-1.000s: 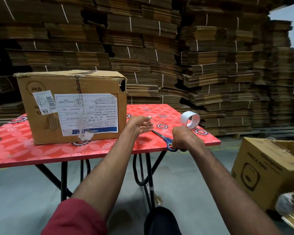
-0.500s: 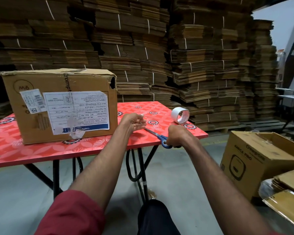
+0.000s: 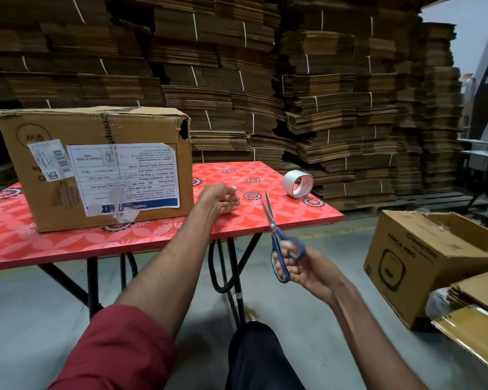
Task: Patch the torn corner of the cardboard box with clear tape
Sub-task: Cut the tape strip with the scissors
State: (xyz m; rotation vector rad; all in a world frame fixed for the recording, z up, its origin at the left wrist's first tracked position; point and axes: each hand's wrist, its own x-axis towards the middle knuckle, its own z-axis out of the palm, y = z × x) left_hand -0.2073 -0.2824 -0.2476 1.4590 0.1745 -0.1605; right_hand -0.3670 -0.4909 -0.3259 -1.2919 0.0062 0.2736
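A worn cardboard box (image 3: pixel 96 164) with white labels stands on the left of the red patterned table (image 3: pixel 152 237). Its torn corner (image 3: pixel 184 130) is at the top right, a dark hole showing. A roll of clear tape (image 3: pixel 297 183) stands on edge near the table's far right corner. My left hand (image 3: pixel 220 199) rests on the table right of the box, thumb and finger pinched on a small shiny bit that looks like a strip of tape. In front of the table edge, my right hand (image 3: pixel 302 267) holds blue-handled scissors (image 3: pixel 276 235), blades nearly closed and pointing up.
Tall stacks of flattened cartons (image 3: pixel 265 80) fill the background behind the table. An open brown box (image 3: pixel 423 260) sits on the floor at right, with folded cardboard (image 3: pixel 473 313) in front of it. The table's black folding legs (image 3: pixel 231 266) stand below its front edge.
My right hand has lifted the scissors off the table and drawn them back toward me, blades now upright. My left hand stays pinched beside the box. The view has shifted left.
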